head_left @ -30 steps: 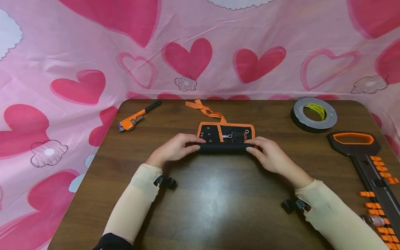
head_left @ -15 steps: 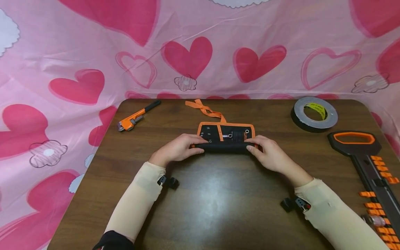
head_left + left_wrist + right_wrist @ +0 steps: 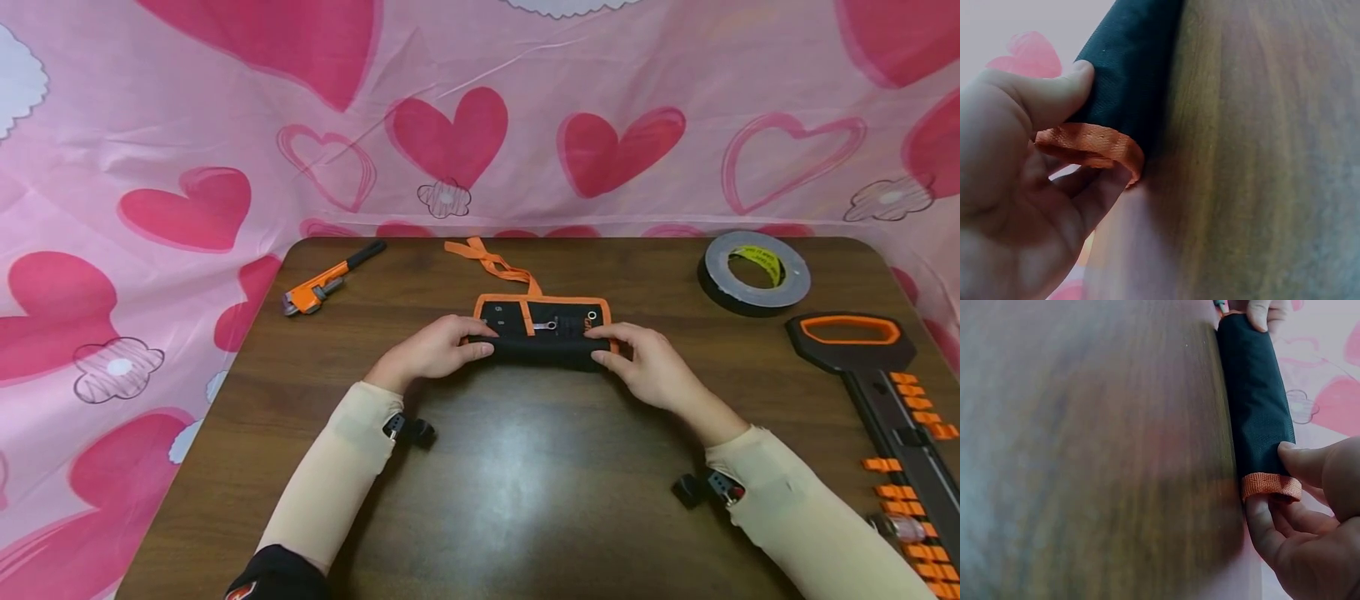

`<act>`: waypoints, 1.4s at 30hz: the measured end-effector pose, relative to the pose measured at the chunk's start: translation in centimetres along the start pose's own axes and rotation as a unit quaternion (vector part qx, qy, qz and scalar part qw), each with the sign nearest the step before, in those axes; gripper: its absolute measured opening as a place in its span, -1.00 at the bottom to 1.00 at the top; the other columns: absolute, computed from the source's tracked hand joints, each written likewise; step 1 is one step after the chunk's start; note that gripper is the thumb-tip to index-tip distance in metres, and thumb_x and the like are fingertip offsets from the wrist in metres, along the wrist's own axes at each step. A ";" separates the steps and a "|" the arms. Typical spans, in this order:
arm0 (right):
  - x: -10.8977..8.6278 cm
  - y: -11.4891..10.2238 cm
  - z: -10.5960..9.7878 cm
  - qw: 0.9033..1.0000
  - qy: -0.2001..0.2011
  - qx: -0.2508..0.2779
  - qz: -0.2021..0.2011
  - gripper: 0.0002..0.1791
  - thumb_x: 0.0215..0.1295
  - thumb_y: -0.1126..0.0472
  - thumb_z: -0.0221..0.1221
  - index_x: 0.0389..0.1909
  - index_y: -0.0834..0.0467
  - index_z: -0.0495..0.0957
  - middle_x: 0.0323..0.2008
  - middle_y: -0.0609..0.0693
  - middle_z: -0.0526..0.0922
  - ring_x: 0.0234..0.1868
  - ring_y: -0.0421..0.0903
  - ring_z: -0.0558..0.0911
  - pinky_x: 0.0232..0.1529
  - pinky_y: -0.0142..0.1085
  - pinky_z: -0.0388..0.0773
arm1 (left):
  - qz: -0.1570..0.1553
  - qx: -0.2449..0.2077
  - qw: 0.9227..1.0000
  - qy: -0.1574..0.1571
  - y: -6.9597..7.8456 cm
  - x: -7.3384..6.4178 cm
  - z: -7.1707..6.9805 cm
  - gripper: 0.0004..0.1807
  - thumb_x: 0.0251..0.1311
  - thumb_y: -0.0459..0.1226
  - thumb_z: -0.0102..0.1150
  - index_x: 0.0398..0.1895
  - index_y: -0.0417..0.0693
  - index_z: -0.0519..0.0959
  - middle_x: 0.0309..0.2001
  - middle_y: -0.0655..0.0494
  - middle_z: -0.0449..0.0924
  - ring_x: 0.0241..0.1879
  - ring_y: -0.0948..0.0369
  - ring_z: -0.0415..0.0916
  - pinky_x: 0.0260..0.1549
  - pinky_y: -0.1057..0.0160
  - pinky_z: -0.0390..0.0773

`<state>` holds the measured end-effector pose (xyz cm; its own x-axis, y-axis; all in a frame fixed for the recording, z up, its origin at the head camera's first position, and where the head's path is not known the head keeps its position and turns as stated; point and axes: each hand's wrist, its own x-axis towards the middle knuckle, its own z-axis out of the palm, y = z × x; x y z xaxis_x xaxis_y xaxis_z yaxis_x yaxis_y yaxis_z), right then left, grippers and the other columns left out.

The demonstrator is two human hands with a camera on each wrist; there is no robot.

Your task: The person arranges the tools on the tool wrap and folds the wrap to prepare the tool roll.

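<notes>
A black tool roll (image 3: 551, 350) with orange edging lies at mid-table in the head view, its near part rolled into a tube. The flat far part shows printed numbers and the ring end of a wrench (image 3: 551, 326) in a pocket. My left hand (image 3: 431, 348) grips the tube's left end, thumb on the near side. At the opposite end my right hand (image 3: 651, 367) pinches the tube likewise. In the left wrist view the thumb presses the black fabric (image 3: 1125, 69) and fingers go under the orange-edged end. The right wrist view shows the tube (image 3: 1257, 394) lengthwise between both hands.
An orange strap (image 3: 495, 265) trails behind the roll. A pipe wrench (image 3: 326, 283) lies at back left. Tape (image 3: 723, 292) rests at back right, near a black rack with orange clips (image 3: 851, 346). A heart-patterned cloth (image 3: 626, 50) hangs behind the table (image 3: 510, 500).
The tube has rolled slightly away from me, covering the lowest printed number on the flat part. My left hand has shifted a little to the right and away; the right hand has barely moved.
</notes>
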<state>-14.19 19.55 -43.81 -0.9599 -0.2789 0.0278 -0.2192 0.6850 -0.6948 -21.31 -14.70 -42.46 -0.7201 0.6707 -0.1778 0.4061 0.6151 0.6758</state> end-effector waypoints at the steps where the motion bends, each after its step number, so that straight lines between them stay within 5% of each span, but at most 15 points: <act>1: 0.1 0.0 0.0 1.000 -0.003 0.000 0.001 -0.63 0.48 0.29 0.35 0.26 0.16 0.71 0.11 0.22 0.75 -0.21 0.02 0.50 -0.17 -0.20 0.40 | -0.003 -0.004 1.000 0.002 0.0 0.0 0.0 -0.64 0.59 -0.18 0.21 0.29 -0.13 0.70 0.36 -0.12 0.66 0.42 -0.06 0.56 0.50 -0.12 0.48; 5: 0.3 0.1 -0.1 1.000 -0.008 0.004 0.001 -0.64 0.50 0.29 0.33 0.27 0.18 0.71 0.05 0.21 0.76 -0.28 0.00 0.47 -0.23 -0.22 0.39 | -0.003 -0.015 1.000 0.017 0.0 0.2 0.2 -0.65 0.58 -0.18 0.22 0.27 -0.10 0.73 0.27 -0.06 0.74 0.27 0.07 0.65 0.37 -0.03 0.60; 8: 0.3 -0.1 -0.2 1.000 -0.004 0.006 0.007 -0.65 0.51 0.28 0.33 0.26 0.18 0.71 0.03 0.21 0.74 -0.32 -0.02 0.45 -0.27 -0.25 0.37 | -0.012 -0.037 0.999 0.022 0.2 0.4 0.3 -0.64 0.56 -0.20 0.24 0.31 -0.06 0.71 -0.01 -0.05 0.80 -0.15 0.20 0.69 -0.01 0.13 0.70; 12: 0.5 -0.3 -0.2 1.000 0.001 0.011 0.007 -0.67 0.52 0.27 0.32 0.24 0.20 0.72 0.06 0.21 0.73 -0.32 -0.07 0.48 -0.27 -0.27 0.41 | -0.032 -0.082 0.996 0.034 0.4 0.4 0.4 -0.73 0.52 -0.26 0.30 0.19 -0.09 0.68 -0.21 -0.04 0.72 -0.47 0.23 0.51 -0.36 0.25 0.55; 17: 0.8 -0.2 -0.2 1.000 -0.011 0.020 0.012 -0.67 0.54 0.26 0.30 0.24 0.23 0.72 0.10 0.25 0.73 -0.35 -0.08 0.59 -0.21 -0.24 0.51 | -0.028 -0.073 0.995 0.068 0.4 0.3 0.8 -0.87 0.48 -0.27 0.34 -0.03 -0.10 0.74 -0.17 0.00 0.75 -0.38 0.19 0.58 -0.25 0.21 0.61; 25: 1.0 0.0 -0.2 0.999 -0.019 0.022 0.021 -0.66 0.58 0.24 0.25 0.27 0.22 0.71 0.24 0.30 0.72 0.13 0.23 0.66 0.16 0.14 0.57 | 0.018 -0.054 0.995 0.087 -0.3 0.4 1.1 -0.79 0.56 -0.30 0.21 0.01 -0.23 0.78 -0.09 -0.05 0.72 -0.07 0.10 0.59 0.09 0.07 0.61; 33: 1.2 0.1 -0.3 0.999 -0.029 0.027 0.022 -0.65 0.61 0.23 0.23 0.29 0.23 0.69 0.27 0.32 0.70 0.24 0.26 0.65 0.27 0.24 0.55 | -0.030 -0.107 0.992 0.061 -0.1 0.7 0.6 -0.76 0.59 -0.29 0.17 0.18 -0.17 0.67 -0.12 -0.06 0.67 -0.39 0.17 0.55 -0.26 0.21 0.61; 38: 1.1 0.3 -0.4 0.999 -0.028 0.027 0.023 -0.65 0.61 0.25 0.22 0.30 0.21 0.69 0.26 0.29 0.71 0.19 0.22 0.66 0.24 0.16 0.57 | -0.045 -0.108 0.990 0.073 -0.1 1.0 0.6 -0.85 0.52 -0.32 0.27 0.02 -0.13 0.74 -0.07 -0.04 0.71 -0.15 0.10 0.57 -0.03 0.12 0.60; 42: 0.9 0.1 -0.3 1.000 -0.014 0.013 0.016 -0.65 0.58 0.25 0.26 0.28 0.21 0.70 0.15 0.24 0.74 -0.01 0.11 0.62 0.03 -0.04 0.54 | -0.060 -0.113 0.989 0.073 -0.1 1.1 0.8 -0.87 0.50 -0.34 0.29 -0.02 -0.13 0.76 -0.07 -0.04 0.73 -0.05 0.08 0.57 0.08 0.08 0.60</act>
<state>-15.10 19.60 -43.68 -0.9610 -0.2762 -0.0134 -0.1844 0.6761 -0.7133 -21.75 -13.67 -43.25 -0.8363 0.5206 -0.1719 0.1888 0.5678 0.8012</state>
